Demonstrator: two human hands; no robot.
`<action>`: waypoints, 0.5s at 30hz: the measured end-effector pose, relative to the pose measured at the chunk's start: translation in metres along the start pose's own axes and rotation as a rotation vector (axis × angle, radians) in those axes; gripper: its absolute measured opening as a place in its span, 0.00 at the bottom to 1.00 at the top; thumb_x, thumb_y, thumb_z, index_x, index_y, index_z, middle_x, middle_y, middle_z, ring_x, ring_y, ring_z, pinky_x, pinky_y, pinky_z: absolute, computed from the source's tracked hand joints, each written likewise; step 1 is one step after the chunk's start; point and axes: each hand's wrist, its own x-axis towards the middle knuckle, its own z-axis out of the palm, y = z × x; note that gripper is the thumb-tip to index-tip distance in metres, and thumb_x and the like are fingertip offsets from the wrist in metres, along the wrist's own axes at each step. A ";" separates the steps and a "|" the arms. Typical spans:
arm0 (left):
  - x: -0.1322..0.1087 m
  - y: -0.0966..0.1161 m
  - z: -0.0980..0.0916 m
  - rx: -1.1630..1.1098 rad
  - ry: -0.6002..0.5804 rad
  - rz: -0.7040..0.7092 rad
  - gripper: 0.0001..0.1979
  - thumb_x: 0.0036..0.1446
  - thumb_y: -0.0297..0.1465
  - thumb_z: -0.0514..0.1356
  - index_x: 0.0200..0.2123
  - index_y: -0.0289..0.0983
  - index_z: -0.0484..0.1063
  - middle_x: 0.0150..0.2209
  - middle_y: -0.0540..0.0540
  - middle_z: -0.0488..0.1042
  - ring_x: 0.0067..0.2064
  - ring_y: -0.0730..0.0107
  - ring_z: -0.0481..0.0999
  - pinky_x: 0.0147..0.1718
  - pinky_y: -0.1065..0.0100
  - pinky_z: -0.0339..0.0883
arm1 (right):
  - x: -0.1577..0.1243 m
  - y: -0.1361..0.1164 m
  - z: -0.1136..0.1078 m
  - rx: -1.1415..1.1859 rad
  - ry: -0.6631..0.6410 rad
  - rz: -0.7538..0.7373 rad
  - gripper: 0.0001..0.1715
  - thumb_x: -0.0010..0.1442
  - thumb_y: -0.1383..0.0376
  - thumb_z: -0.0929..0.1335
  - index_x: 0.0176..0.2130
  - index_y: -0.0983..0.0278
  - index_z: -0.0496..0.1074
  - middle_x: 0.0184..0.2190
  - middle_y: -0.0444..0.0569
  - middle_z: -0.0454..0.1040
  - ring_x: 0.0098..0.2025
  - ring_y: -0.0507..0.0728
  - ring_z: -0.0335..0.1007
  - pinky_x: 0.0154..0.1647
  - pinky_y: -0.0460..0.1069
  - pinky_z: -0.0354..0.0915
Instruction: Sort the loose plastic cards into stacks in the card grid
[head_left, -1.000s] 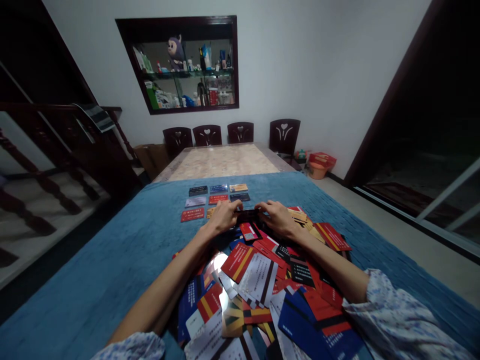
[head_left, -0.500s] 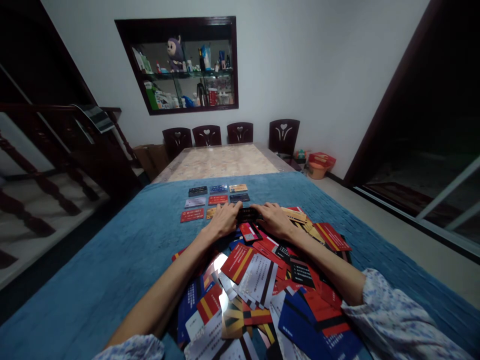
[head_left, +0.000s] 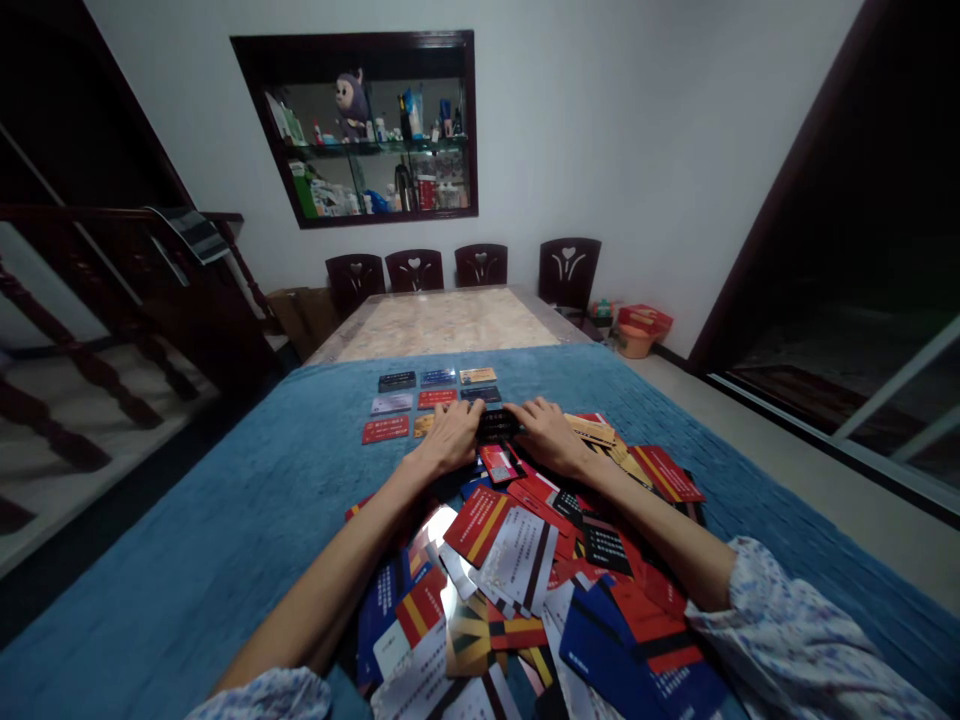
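A black card (head_left: 496,423) stands between my two hands, just past the far edge of a large heap of mixed cards (head_left: 517,560). My left hand (head_left: 452,436) has its fingers closed at the card's left end. At the right end, the fingers of my right hand (head_left: 546,432) grip it too. Beyond and left of my hands, cards lie in neat rows on the blue cloth (head_left: 285,480): among them a red card (head_left: 385,429), a silver card (head_left: 391,403) and a yellow card (head_left: 478,376). A yellow card beside my left hand is partly hidden by it.
The marble tabletop (head_left: 450,320) extends past the cloth, with dark chairs (head_left: 481,265) behind it. A wall cabinet (head_left: 474,130) holds a plush toy and bottles. Stair railings (head_left: 112,215) stand at left; an orange basket (head_left: 634,341) sits on the floor at right.
The black card between my hands has tilted a little, and its face shows more. My hands have barely moved.
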 end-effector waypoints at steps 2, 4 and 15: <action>0.000 -0.002 0.000 -0.002 0.004 0.013 0.24 0.53 0.26 0.56 0.55 0.34 0.60 0.51 0.35 0.70 0.54 0.50 0.69 0.51 0.52 0.58 | 0.001 0.001 -0.001 0.002 0.009 0.001 0.31 0.62 0.66 0.67 0.63 0.66 0.63 0.50 0.60 0.73 0.51 0.65 0.61 0.47 0.55 0.58; 0.000 -0.004 0.000 -0.010 0.006 0.022 0.25 0.52 0.26 0.58 0.55 0.34 0.61 0.51 0.36 0.70 0.54 0.50 0.68 0.51 0.53 0.58 | 0.001 0.003 -0.003 0.009 0.009 -0.001 0.31 0.62 0.65 0.68 0.63 0.65 0.63 0.49 0.59 0.73 0.51 0.65 0.61 0.46 0.54 0.58; 0.000 -0.005 -0.004 -0.058 0.000 0.007 0.23 0.53 0.28 0.59 0.53 0.35 0.61 0.53 0.37 0.70 0.54 0.51 0.67 0.53 0.52 0.56 | 0.003 0.003 -0.013 0.048 -0.009 -0.007 0.31 0.60 0.63 0.70 0.61 0.66 0.65 0.50 0.59 0.72 0.51 0.64 0.61 0.46 0.54 0.59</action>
